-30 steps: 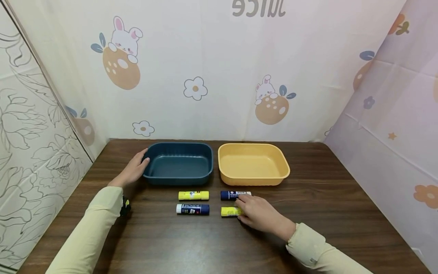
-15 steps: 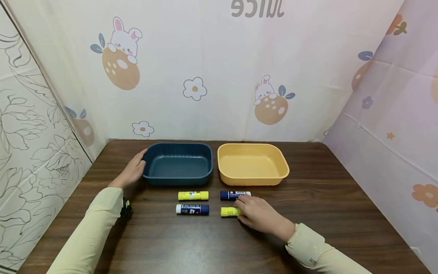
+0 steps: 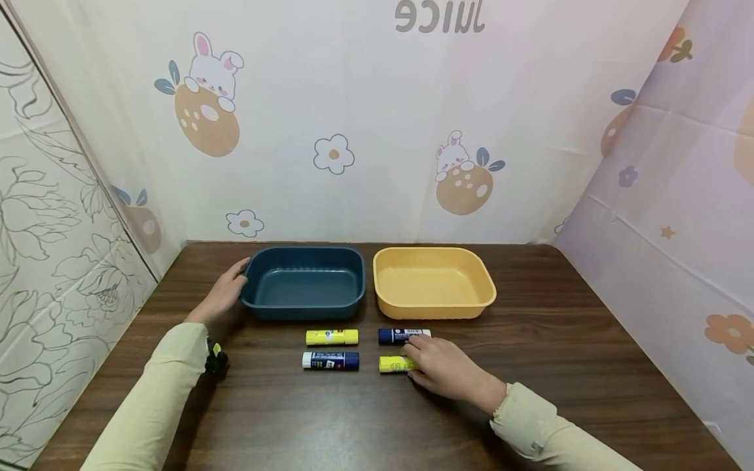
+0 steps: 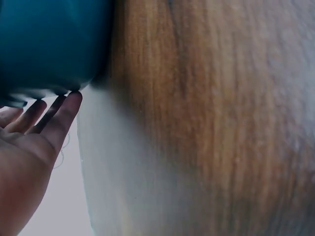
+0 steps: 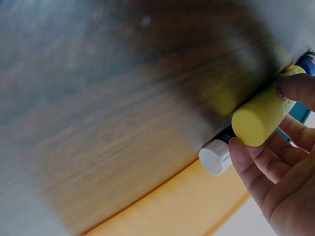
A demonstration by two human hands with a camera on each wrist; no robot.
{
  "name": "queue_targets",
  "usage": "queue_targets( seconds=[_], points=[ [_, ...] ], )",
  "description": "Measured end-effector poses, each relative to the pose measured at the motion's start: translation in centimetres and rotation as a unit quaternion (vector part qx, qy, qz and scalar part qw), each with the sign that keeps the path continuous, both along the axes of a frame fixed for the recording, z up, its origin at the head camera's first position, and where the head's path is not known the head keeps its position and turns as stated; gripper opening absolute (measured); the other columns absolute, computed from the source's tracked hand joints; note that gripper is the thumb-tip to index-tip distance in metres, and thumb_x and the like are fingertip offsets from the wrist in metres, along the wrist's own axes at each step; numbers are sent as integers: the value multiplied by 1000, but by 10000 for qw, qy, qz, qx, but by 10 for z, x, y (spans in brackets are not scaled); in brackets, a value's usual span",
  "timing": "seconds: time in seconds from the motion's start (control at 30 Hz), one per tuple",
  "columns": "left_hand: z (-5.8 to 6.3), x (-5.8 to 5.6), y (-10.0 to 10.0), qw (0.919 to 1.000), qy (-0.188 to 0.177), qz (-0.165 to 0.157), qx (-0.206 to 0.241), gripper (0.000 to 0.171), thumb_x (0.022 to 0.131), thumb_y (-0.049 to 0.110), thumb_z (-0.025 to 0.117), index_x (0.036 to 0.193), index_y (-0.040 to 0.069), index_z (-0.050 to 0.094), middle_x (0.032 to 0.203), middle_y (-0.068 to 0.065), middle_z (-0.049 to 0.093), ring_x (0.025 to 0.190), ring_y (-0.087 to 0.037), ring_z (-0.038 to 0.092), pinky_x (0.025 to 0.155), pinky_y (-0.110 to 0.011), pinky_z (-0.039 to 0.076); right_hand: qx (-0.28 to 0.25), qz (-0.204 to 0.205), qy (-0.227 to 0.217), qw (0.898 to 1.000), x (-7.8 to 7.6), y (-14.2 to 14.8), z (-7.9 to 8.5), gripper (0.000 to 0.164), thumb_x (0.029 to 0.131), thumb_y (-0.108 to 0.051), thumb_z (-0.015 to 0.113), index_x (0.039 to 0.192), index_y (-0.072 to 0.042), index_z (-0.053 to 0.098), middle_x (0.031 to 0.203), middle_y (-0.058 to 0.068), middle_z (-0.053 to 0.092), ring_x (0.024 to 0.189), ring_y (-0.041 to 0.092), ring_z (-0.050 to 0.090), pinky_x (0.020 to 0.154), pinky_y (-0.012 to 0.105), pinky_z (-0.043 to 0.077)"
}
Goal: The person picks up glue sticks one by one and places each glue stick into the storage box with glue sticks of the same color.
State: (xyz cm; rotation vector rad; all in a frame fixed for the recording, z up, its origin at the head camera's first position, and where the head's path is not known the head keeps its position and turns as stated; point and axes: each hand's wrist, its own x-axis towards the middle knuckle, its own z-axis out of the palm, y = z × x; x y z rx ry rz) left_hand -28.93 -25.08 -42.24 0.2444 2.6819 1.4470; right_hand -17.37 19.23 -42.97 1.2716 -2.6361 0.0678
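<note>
My left hand (image 3: 219, 296) is at the left side of a dark blue tray (image 3: 303, 313); in the left wrist view the extended fingertips (image 4: 74, 98) meet the tray's outer wall. My right hand (image 3: 449, 369) holds the right end of a yellow glue stick (image 3: 393, 364) lying crosswise. In the right wrist view the thumb (image 5: 298, 88) and fingers are on opposite sides of that yellow glue stick (image 5: 256, 120). Just behind it is a navy glue stick with a white end (image 3: 396, 335), its right part near my fingers.
Left of these, another yellow glue stick (image 3: 332, 337) lies behind a white-and-navy glue stick (image 3: 330, 360). A yellow tray (image 3: 434, 312) stands beside the blue one on the wooden table (image 3: 330, 425). Printed curtains (image 3: 353, 85) hang behind and at the sides.
The left hand and the blue tray's left end have shifted slightly left, and the thumb no longer overlaps the tray's rim. The right hand and the glue sticks have stayed put.
</note>
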Motion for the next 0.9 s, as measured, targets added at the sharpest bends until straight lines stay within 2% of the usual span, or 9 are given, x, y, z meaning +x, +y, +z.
queue_targets(
  seconds=[0.07,0.13,0.37,0.6,0.9],
  points=[
    [0,0,-2,9998,-89,36,165,55,99,9,28,150,-5,13,151,-31,16,134,-43,24,102,-53,33,37,-20,-29,10000,0,0,0,22,79,-22,75,94,-13,62,87,-5,54,77,11,54,63,30,50],
    [-1,0,-4,9991,-184,62,372,55,99,9,31,150,-3,14,151,-31,18,132,-42,28,99,-51,37,62,-39,-54,10000,0,0,1,22,79,-22,75,94,-13,62,87,-4,54,77,11,54,63,30,50],
    [-4,0,-7,9931,-508,126,1052,56,100,11,34,152,3,14,153,-27,17,134,-42,28,100,-55,35,25,-8,-42,10000,1,0,2,22,78,-21,75,93,-12,62,86,-4,55,76,11,54,62,30,50],
    [-5,1,-6,9893,-674,250,1271,57,100,12,34,153,6,15,153,-25,17,129,-42,36,93,-42,46,-185,159,51,9997,1,1,5,21,79,-21,74,94,-12,61,86,-5,55,75,9,52,62,29,49],
    [-5,1,-7,9864,-799,263,1413,57,100,15,33,153,7,14,154,-25,16,129,-43,35,97,-47,42,-385,182,349,9985,-8,7,30,27,77,-21,78,95,-8,62,86,-2,55,73,12,51,60,27,48]
  ],
)
